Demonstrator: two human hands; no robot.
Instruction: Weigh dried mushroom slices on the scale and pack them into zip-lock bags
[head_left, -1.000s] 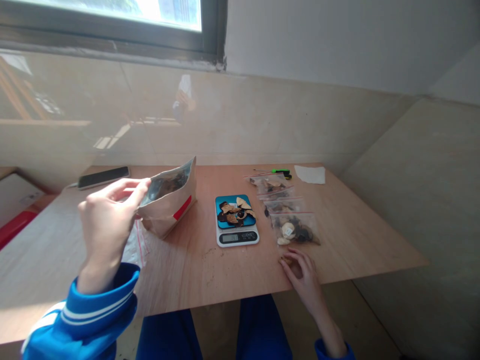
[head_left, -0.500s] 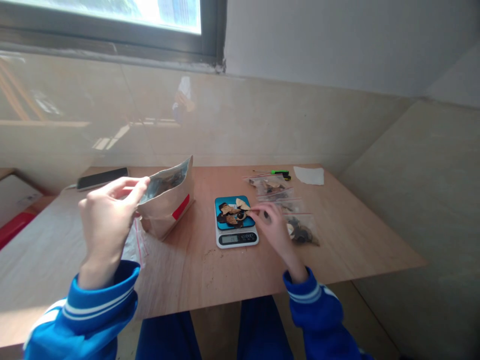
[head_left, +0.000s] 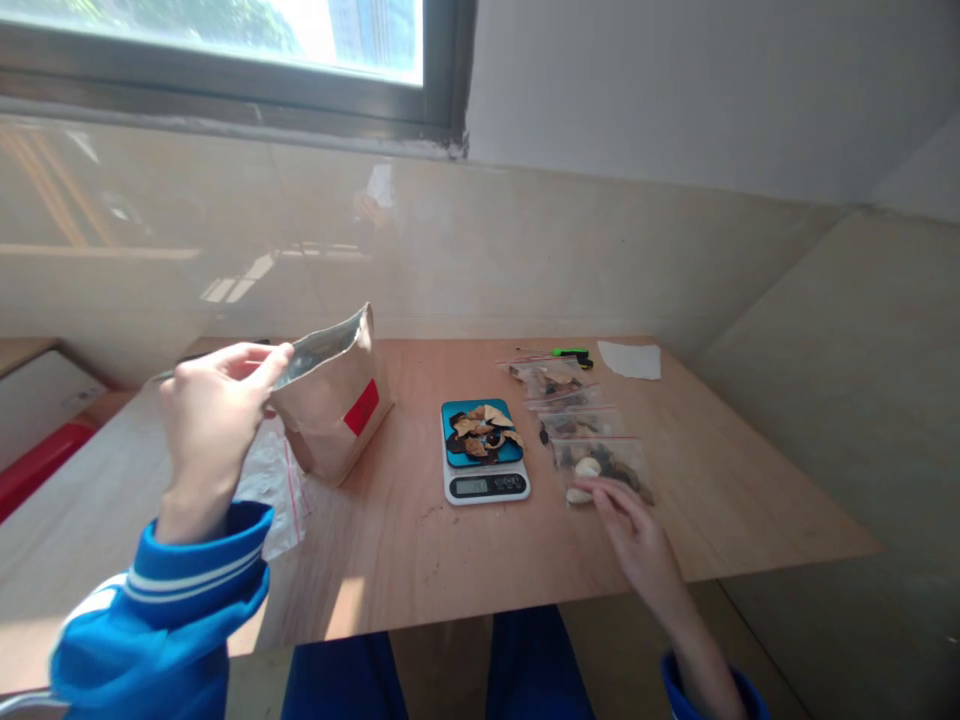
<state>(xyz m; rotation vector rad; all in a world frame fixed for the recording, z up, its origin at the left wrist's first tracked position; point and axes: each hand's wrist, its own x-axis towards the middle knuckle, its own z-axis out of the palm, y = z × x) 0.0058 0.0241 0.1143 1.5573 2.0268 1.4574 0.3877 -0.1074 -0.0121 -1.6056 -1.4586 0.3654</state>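
My left hand pinches the rim of a standing brown paper bag with a silvery lining and a red label. Its mouth gapes toward me; the bottom inside is hidden. To its right sits a white kitchen scale with a blue top, its digits too small to read. Dried brown and pale pieces, like dried mushroom, lie piled on that top. My right hand, fingers stretched out and apparently holding nothing, hovers at the front edge of a clear zip bag of similar dark and pale pieces.
More filled zip bags lie in a row behind the front one. Flat plastic bags rest beside the paper bag. A green-and-black screwdriver and white paper are at the back. Crumbs dot the wood table.
My right hand has left the pieces on the scale and moved right and nearer to me, beside the front zip bag. The paper bag has turned slightly; my left hand still grips its rim.
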